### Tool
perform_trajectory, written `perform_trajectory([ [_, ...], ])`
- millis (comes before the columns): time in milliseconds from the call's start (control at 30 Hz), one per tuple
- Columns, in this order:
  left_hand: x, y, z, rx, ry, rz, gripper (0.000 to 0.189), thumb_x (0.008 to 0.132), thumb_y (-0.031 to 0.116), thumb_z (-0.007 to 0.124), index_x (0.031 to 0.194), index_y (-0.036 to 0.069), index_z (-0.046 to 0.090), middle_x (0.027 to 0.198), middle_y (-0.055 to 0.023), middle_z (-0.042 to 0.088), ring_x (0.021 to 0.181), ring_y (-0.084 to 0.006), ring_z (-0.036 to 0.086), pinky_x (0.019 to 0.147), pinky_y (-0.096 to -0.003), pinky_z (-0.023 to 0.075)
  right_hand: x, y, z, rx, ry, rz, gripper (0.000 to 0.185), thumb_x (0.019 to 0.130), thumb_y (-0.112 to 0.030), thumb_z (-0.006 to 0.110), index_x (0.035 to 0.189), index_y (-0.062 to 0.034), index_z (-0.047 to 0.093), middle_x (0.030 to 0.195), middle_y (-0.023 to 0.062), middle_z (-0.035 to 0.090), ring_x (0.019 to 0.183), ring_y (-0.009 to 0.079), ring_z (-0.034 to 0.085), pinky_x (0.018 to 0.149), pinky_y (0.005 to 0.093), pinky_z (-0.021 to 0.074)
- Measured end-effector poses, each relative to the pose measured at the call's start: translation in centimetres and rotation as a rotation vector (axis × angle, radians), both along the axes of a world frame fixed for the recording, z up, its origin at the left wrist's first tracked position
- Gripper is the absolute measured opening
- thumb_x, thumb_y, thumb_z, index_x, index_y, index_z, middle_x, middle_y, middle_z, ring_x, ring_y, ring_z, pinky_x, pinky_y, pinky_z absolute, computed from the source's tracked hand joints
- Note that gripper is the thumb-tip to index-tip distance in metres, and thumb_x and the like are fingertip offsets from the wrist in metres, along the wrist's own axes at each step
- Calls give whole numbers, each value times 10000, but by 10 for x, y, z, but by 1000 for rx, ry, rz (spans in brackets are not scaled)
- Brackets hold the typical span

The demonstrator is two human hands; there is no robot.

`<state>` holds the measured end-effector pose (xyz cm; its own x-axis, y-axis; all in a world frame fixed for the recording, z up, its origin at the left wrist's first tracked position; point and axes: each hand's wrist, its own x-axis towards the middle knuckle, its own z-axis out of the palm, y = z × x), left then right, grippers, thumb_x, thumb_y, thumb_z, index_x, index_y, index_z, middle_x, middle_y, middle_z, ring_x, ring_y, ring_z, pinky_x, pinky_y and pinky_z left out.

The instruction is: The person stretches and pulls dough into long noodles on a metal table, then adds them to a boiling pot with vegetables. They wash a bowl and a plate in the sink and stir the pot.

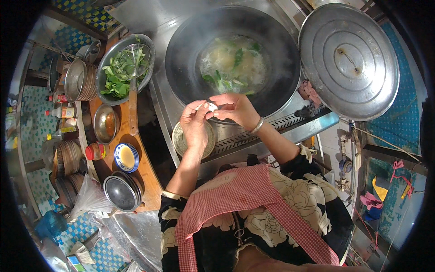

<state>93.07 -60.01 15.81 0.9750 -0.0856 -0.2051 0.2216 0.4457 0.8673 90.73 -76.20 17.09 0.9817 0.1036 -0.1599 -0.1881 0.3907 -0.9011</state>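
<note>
My left hand point(194, 123) and my right hand point(236, 108) meet over the near rim of a large dark wok point(183, 64). Between them both sets of fingers pinch a small white piece point(212, 107), perhaps dough; its exact kind is unclear. Inside the wok, pale broth point(212, 56) bubbles and steams, with green leaves point(239, 57) floating in it. A round patterned metal disc point(179, 139), perhaps a lid, lies partly hidden below my left hand and wrist. A bracelet circles my right wrist.
Right of the wok leans a big metal lid point(326, 68), beside a pink cloth point(309, 91). Left, a metal bowl point(102, 91) of cut greens carries a wire skimmer point(133, 105). A blue-rimmed bowl point(127, 157) with yellowish liquid and stacked dark bowls point(119, 192) stand on the wooden board point(149, 180).
</note>
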Motion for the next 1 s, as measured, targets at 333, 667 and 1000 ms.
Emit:
perform_trajectory([
  [333,1,16,-4,34,52,7,149,872,106,722,974,9,675,844,-75,691,715,-167,683,645,-273,564,6,-23,1,-238,-14,-192,132,853,-25,694,961,49,689,787,55,683,669,82,618,590,211,494],
  [667,1,36,-39,63,185,-18,216,891,127,704,1056,-10,675,928,-128,697,810,-210,698,719,-302,577,11,-50,25,-506,-134,-225,106,814,-53,740,887,21,725,793,60,723,655,61,624,585,216,492],
  [1000,24,30,-23,138,93,-76,303,958,259,629,1086,-14,650,1152,-151,656,1049,-232,631,921,-362,492,124,-91,-41,-1301,-487,-376,231,824,-163,685,1041,-90,723,1035,97,712,839,249,692,774,338,535],
])
